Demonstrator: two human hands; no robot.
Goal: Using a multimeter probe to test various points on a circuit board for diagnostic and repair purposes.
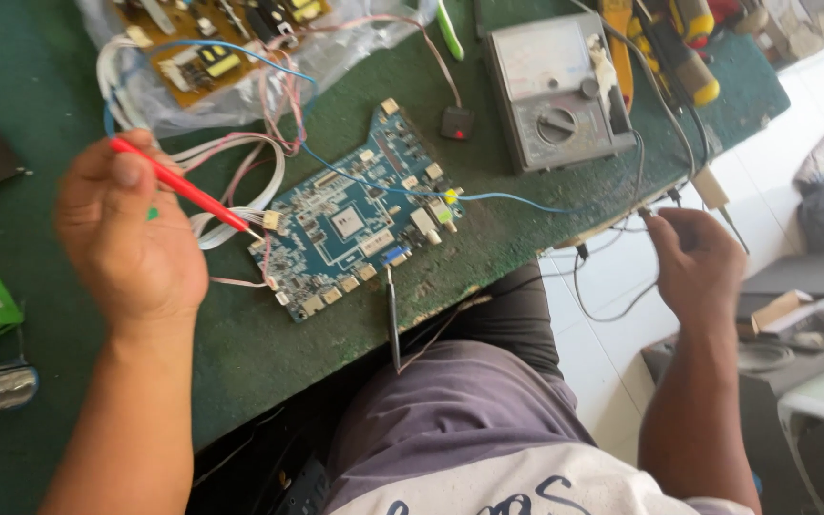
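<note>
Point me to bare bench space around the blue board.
Free: green mat between blue board and near edge; also between board and meter. Crowded: far-left corner, with bagged yellow board and wires; left hand holds red probe.

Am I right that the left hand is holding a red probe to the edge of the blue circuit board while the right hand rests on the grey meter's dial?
Not quite. The head view shows the left hand holding the red probe to the edge of the blue circuit board, but the right hand is not on the grey meter; it is off the table edge, pinching thin dark wires.
</note>
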